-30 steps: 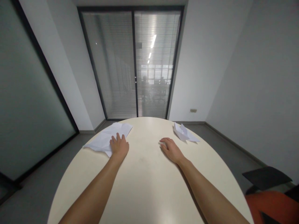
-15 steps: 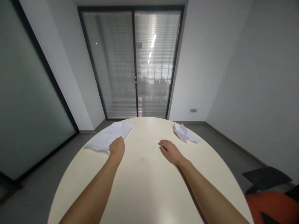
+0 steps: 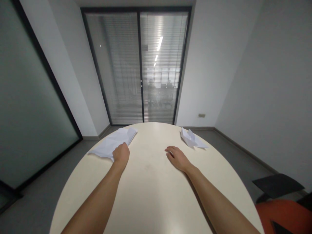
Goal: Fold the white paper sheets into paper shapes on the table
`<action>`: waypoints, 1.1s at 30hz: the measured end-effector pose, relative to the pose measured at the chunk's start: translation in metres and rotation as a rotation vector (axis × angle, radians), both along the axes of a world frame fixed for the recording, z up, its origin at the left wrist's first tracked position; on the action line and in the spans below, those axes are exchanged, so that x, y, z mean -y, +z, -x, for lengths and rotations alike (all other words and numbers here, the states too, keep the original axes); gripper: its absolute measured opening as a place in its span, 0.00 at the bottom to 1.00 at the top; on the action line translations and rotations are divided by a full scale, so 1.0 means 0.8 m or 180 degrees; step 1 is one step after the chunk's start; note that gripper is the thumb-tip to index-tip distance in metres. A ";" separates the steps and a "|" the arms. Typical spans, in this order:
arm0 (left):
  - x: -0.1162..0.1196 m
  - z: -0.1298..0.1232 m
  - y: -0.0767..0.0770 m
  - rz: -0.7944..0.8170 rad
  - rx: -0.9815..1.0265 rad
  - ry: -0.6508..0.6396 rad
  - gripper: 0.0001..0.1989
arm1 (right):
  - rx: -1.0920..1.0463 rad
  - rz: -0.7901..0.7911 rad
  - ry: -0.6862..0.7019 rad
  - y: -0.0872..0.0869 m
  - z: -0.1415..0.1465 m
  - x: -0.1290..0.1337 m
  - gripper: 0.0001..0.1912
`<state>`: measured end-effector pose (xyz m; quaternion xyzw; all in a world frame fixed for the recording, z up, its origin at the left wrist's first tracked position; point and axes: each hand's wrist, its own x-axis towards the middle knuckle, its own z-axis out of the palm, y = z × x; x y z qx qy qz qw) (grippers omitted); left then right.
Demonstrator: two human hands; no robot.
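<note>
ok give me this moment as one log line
left hand: closed on white sheet | right hand: loosely open, table beneath | folded paper: far right, untouched

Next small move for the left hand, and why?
I'd probably lift the left hand slightly to check its grip: it's curled at the near right edge of the wide white sheet, but the fingertips are hidden, so a hold can't be confirmed. The right hand is apart from the sheet, with nothing visible in it.

Head-worn view — facing forward and down over the table [image 3: 151,191] toward blinds [image 3: 117,71].
</note>
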<state>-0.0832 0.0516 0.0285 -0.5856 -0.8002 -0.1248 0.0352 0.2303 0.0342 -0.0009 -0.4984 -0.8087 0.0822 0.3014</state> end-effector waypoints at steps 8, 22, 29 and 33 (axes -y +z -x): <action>0.000 0.002 0.003 -0.0161 0.0087 0.0088 0.18 | -0.0012 -0.0006 0.0007 0.001 0.000 0.002 0.14; -0.005 0.011 0.009 -0.0336 0.1012 0.0411 0.13 | -0.0014 0.0011 -0.0002 0.001 -0.001 0.002 0.14; -0.005 0.011 0.010 -0.1108 0.0916 0.0358 0.13 | -0.0006 0.0012 -0.0014 0.001 0.000 0.002 0.14; -0.002 -0.001 0.015 -0.1935 0.0442 -0.0426 0.10 | 0.0053 0.0035 -0.0034 -0.001 0.000 0.001 0.14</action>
